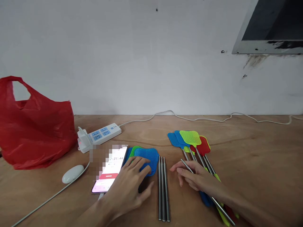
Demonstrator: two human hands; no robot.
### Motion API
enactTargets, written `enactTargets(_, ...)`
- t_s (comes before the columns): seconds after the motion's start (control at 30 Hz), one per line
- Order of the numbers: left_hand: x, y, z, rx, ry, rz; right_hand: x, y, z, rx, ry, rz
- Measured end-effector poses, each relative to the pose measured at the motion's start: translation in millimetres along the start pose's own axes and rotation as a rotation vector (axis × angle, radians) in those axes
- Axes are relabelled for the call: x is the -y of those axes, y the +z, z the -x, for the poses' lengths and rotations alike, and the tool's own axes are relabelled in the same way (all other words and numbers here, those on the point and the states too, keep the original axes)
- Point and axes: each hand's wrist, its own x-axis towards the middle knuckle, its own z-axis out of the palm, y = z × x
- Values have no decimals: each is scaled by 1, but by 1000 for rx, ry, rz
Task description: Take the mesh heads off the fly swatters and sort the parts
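Note:
My left hand (pixel 131 179) reaches over a small pile of loose fly swatter heads; its fingers are apart and the fingertips rest on or just above the top blue head (pixel 151 157). A green head (pixel 135 149) shows partly beneath. My right hand (pixel 195 175) is closed around a thin metal rod (pixel 223 210), which slants from upper left to lower right. Between my hands, three metal rods (pixel 162 192) lie side by side. Under and behind my right hand are several fly swatters with rods fitted, including a yellow-green one (pixel 191 138) and a red one (pixel 203 146).
A lit phone (pixel 110 171) lies left of the heads, partly behind my left forearm. Further left are a white oval device (pixel 73 174) with a cable, a power strip (pixel 101 135) and a red plastic bag (pixel 38 132). A white cord (pixel 170 111) runs along the wall.

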Motion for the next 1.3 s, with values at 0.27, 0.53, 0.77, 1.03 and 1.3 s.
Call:
enactTargets(0.27, -1, 2, 2, 80, 9, 35, -2, 1, 1, -16, 10, 29)
enactTargets(0.53, 2, 6, 2, 77, -45, -68, 1, 1, 1, -21, 1, -14)
enactTargets(0.77, 1, 6, 2, 82, -42, -94, -4, -3, -3, -23, -53, -244)
enactTargets(1.03, 0, 5, 1, 114, -33, -31, -3, -6, -3, -249, -2, -371)
enactTargets(1.3, -3, 3, 2, 124, 70, 120, -4, -9, -4, -311, -37, -213)
